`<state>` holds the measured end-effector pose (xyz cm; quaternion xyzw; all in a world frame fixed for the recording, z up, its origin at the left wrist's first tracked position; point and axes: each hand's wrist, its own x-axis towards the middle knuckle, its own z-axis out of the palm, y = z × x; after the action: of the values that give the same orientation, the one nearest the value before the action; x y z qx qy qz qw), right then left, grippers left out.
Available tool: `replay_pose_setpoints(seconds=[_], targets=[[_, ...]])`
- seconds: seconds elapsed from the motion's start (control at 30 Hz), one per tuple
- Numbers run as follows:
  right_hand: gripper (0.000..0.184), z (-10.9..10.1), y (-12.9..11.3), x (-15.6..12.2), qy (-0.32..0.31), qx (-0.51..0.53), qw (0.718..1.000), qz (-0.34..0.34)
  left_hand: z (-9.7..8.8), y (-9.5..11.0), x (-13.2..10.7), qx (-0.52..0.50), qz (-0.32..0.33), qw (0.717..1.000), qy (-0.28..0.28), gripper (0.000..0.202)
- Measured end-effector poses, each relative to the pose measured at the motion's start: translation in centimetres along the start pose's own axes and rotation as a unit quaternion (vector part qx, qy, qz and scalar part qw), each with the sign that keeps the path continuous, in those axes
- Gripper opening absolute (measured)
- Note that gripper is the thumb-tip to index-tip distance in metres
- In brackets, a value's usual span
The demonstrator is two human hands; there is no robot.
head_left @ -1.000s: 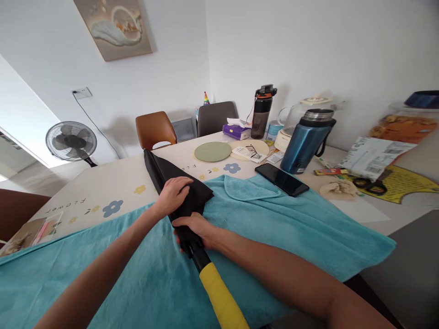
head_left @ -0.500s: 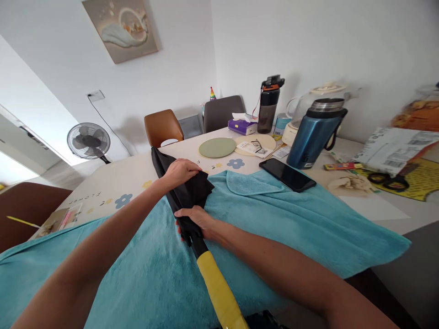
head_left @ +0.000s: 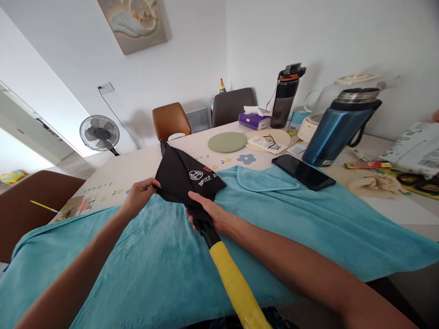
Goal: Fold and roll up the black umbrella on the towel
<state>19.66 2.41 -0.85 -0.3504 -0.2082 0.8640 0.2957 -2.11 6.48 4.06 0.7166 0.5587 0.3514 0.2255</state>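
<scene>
A folded black umbrella lies slantwise over a teal blanket, its tip pointing away from me. White and red printing shows on its loose canopy cloth. The umbrella's yellow-wrapped handle runs down toward my body. My right hand is wrapped round the gathered canopy just above the handle. With thumb and fingers, my left hand pinches the left edge of the canopy and holds that panel spread out to the side.
Right of the umbrella are a black phone, a blue thermos, a dark water bottle and scissors. A green placemat and a purple tissue box sit farther back. Chairs stand beyond the table.
My left hand has moved left and toward me, from on top of the umbrella to its canopy edge, drawing a panel out. The printing now shows. My right hand keeps its hold.
</scene>
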Motion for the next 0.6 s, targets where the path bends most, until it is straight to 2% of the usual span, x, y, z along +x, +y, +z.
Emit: replay_pose_setpoints(seconds=[0.07, 0.17, 0.27, 0.4, 0.47, 0.6], targets=[[0.035, 0.0, -0.1, 0.1, 0.007, -0.004, 1.000, -0.004, -0.5, -1.4, -0.7, -0.004, 0.013, 0.999, -0.032, 0.013], [0.023, 0.0, 0.0, 0.3, 0.015, -0.022, 1.000, -0.007, -0.9, -3.0, -1.5, 0.015, 0.052, 0.996, -0.071, 0.014], [0.019, 0.3, 0.0, 0.1, 0.028, -0.050, 0.998, -0.009, -0.7, -4.1, -2.3, 0.083, 0.107, 0.986, -0.095, 0.018], [0.023, 0.7, -0.2, -0.8, 0.053, -0.086, 0.995, 0.026, 0.5, -4.3, -3.4, 0.195, 0.177, 0.956, -0.129, 0.024], [0.022, 0.8, -0.4, -1.1, 0.050, -0.084, 0.994, 0.037, 1.1, -4.3, -3.6, 0.210, 0.180, 0.951, -0.140, 0.026], [0.018, 0.6, -1.0, -1.2, 0.020, -0.061, 0.997, 0.040, 2.3, -4.3, -2.7, 0.162, 0.117, 0.970, -0.137, 0.031]])
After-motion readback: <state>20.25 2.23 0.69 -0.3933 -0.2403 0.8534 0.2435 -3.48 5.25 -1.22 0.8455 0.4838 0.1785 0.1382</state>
